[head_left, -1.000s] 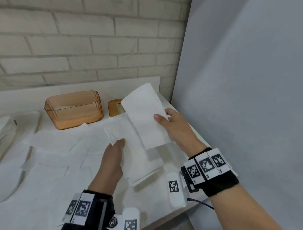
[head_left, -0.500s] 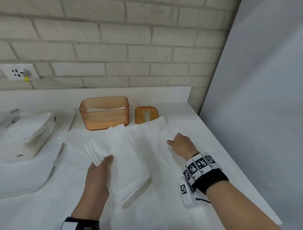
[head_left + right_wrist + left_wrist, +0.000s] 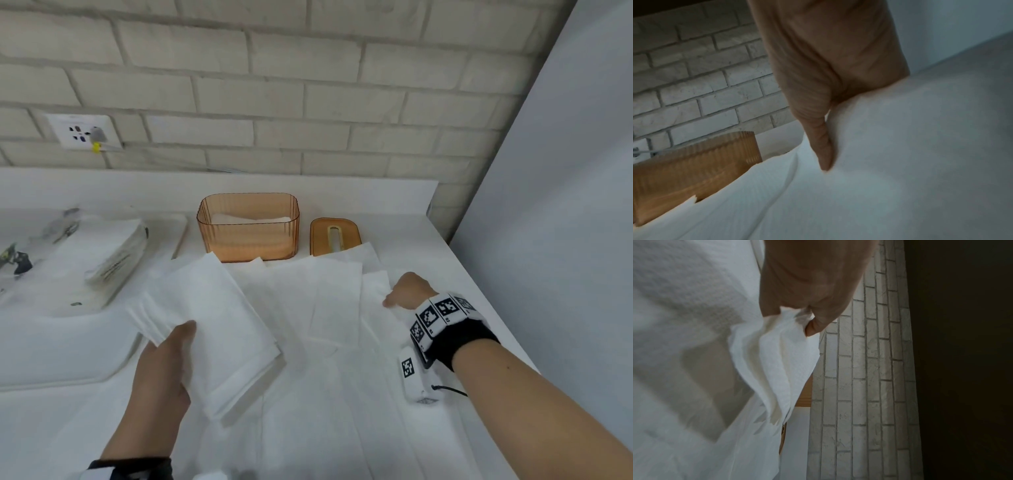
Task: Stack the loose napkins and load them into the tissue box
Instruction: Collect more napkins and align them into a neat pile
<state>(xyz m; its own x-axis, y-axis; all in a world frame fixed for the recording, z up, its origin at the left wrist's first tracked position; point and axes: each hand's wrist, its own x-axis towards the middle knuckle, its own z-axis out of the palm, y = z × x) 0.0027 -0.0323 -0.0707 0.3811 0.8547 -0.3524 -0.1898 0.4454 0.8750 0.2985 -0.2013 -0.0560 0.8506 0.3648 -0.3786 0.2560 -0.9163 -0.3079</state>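
White desk under scattered napkins; left hand grips the gathered stack, keeping it aligned; right hand reaches another sheet, fingers' state unclear; tissue box waits.

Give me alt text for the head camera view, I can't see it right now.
The left hand grips a stack of napkins above a white counter strewn with loose napkins, while the right hand reaches onto one at the right. Behind them stand an open amber tissue box, napkins inside, and its slotted lid, before a brick wall.
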